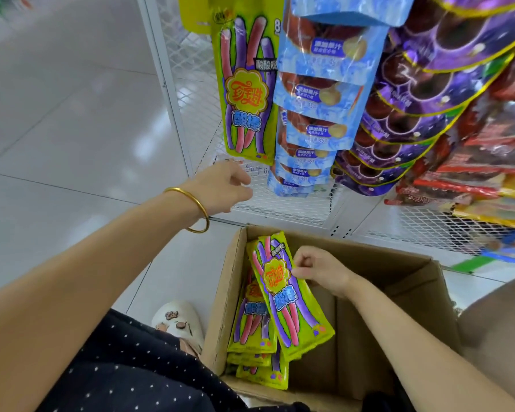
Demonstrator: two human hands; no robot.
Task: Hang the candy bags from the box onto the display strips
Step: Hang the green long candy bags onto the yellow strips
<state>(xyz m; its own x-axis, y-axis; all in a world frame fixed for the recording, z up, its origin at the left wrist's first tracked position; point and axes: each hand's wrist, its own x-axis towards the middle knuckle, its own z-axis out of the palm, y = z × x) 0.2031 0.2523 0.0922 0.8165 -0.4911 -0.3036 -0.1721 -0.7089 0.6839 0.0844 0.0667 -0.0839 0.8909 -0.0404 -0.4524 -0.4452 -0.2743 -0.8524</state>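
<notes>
Top candy bag (289, 292) in cardboard box (399, 292), pinched at its edge by right hand (318, 270); more bags (250, 331) under it. Left hand (220, 185) loose, holding nothing, below hung green bag (247, 84) on wire rack (280, 200).
</notes>
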